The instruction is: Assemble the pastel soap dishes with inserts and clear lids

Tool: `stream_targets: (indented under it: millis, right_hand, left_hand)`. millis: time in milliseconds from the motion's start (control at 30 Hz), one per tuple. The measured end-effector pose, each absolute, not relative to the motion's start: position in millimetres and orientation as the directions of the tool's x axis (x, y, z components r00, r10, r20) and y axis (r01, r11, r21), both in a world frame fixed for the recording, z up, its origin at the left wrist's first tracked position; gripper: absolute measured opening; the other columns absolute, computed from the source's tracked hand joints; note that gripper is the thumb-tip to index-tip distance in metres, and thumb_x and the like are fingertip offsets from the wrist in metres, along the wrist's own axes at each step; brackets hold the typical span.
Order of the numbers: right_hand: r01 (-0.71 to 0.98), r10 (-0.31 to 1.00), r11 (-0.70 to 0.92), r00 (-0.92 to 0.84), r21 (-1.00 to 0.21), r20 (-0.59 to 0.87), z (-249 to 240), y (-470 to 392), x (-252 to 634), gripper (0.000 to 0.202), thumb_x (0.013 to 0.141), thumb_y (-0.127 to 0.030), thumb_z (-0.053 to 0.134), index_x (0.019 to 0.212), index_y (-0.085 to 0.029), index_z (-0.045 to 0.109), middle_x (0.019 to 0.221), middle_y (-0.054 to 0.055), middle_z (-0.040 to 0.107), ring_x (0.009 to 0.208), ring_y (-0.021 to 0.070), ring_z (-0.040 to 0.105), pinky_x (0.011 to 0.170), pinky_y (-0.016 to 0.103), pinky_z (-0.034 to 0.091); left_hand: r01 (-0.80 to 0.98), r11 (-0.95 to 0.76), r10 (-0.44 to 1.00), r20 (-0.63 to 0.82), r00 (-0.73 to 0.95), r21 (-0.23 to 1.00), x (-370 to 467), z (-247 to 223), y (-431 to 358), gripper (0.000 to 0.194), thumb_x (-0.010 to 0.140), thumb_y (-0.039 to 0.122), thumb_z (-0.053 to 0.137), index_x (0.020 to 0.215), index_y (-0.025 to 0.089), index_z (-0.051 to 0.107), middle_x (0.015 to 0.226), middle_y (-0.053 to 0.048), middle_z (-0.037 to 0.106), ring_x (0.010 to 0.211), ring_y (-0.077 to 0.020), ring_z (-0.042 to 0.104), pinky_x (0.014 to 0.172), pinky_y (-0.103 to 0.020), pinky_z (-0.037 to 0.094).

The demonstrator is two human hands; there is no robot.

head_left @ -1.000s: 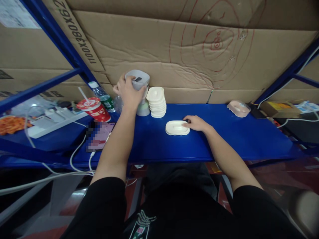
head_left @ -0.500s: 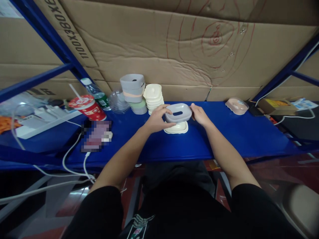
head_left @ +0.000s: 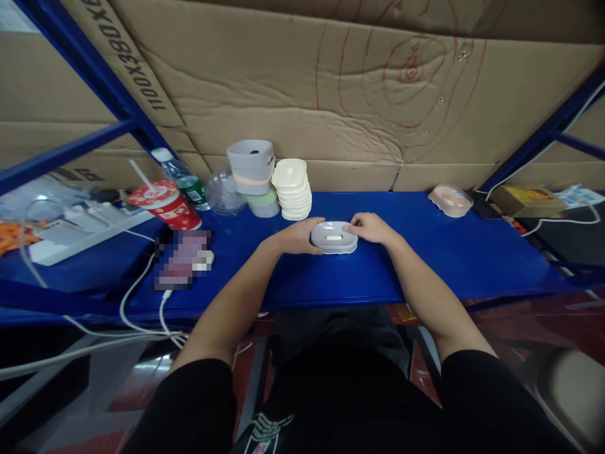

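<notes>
On the blue table (head_left: 472, 252) sits a glossy, rounded grey dish (head_left: 331, 228), a cream oval (head_left: 333, 238) in its slot. The left hand (head_left: 299, 237) clasps its left end; the right hand (head_left: 372, 227) touches its right rim, whether gripping I can't tell. Behind it, leftward, rises a ridged cream stack (head_left: 293, 189); farther, creased cardboard (head_left: 265, 82).

Up and to the left of your left grip (head_left: 300, 238), you can read "1100X380X6" in black on the cardboard strip (head_left: 127, 60), running on past the edge. Further left, black lettering on the cardboard panel (head_left: 78, 174) is too cut off to make out. The bottle (head_left: 193, 195), left of that grip, has a label too small for you to read, as is your shirt print (head_left: 270, 427) below it.
</notes>
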State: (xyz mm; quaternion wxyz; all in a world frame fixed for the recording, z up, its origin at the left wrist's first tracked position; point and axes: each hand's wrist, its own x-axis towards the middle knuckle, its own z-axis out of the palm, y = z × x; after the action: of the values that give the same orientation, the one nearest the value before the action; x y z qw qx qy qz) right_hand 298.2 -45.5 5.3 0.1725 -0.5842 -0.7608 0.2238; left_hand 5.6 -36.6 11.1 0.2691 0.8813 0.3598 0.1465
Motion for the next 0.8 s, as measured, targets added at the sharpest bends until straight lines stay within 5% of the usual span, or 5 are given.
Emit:
stream_targets:
  millis: [200, 300, 467, 567, 800]
  right_hand:
    - [0.844, 0.958, 0.255, -0.288, -0.472, 0.004, 0, -44, 295, 0.036, 0.102, -0.054, 0.067, 0.108, -0.019, 0.076, 0.094, 0.008, 0.082, 0.085, 0.0230, 0.074, 0.070, 0.029, 0.046]
    - [0.853, 0.963, 0.243, -0.271, -0.462, 0.007, 0, -44, 298, 0.038, 0.102, -0.054, 0.066, 0.117, -0.020, 0.076, 0.098, 0.009, 0.082, 0.087, 0.0241, 0.074, 0.069, 0.030, 0.045]
    - [0.854, 0.961, 0.258, -0.276, -0.451, 0.026, -2, -42, 303, 0.045, 0.103, -0.059, 0.064, 0.122, -0.020, 0.076, 0.103, 0.010, 0.082, 0.090, 0.0255, 0.075, 0.071, 0.031, 0.045]
    - [0.853, 0.955, 0.275, -0.294, -0.444, 0.026, -5, -40, 304, 0.045, 0.103, -0.059, 0.064, 0.122, -0.020, 0.077, 0.103, 0.010, 0.082, 0.091, 0.0256, 0.075, 0.071, 0.031, 0.046]
    - [0.844, 0.953, 0.284, -0.299, -0.454, 0.039, -9, -38, 306, 0.044, 0.103, -0.058, 0.063, 0.118, -0.020, 0.078, 0.102, 0.009, 0.082, 0.090, 0.0251, 0.075, 0.072, 0.031, 0.047]
  left_hand:
    - [0.598, -0.620, 0.714, 0.048, 0.699, 0.508, 7, 9, -35, 0.101, 0.065, 0.049, 0.095, 0.154, 0.018, 0.058, 0.162, -0.021, 0.058, 0.149, -0.0398, 0.056, 0.123, -0.054, 0.045]
    - [0.539, -0.667, 0.709, 0.216, 0.671, 0.515, -6, 21, -34, 0.087, 0.068, 0.055, 0.094, 0.143, 0.020, 0.067, 0.149, -0.018, 0.068, 0.130, -0.0342, 0.069, 0.111, -0.048, 0.054]
    - [0.717, -0.486, 0.639, 0.763, -0.099, 0.500, -64, 43, -16, 0.027, 0.099, 0.044, 0.065, 0.111, 0.021, 0.072, 0.108, -0.008, 0.075, 0.102, -0.0254, 0.070, 0.098, -0.045, 0.054]
    - [0.781, -0.277, 0.459, 0.791, -0.405, 0.560, -104, 43, 1, 0.026, 0.100, 0.035, 0.059, 0.117, 0.018, 0.070, 0.105, -0.008, 0.069, 0.110, -0.0265, 0.064, 0.103, -0.049, 0.051]
    - [0.801, -0.073, 0.661, 0.630, -0.407, 0.594, -124, 24, 24, 0.051, 0.095, 0.034, 0.065, 0.142, 0.016, 0.068, 0.106, -0.009, 0.076, 0.115, -0.0315, 0.069, 0.110, -0.051, 0.050]
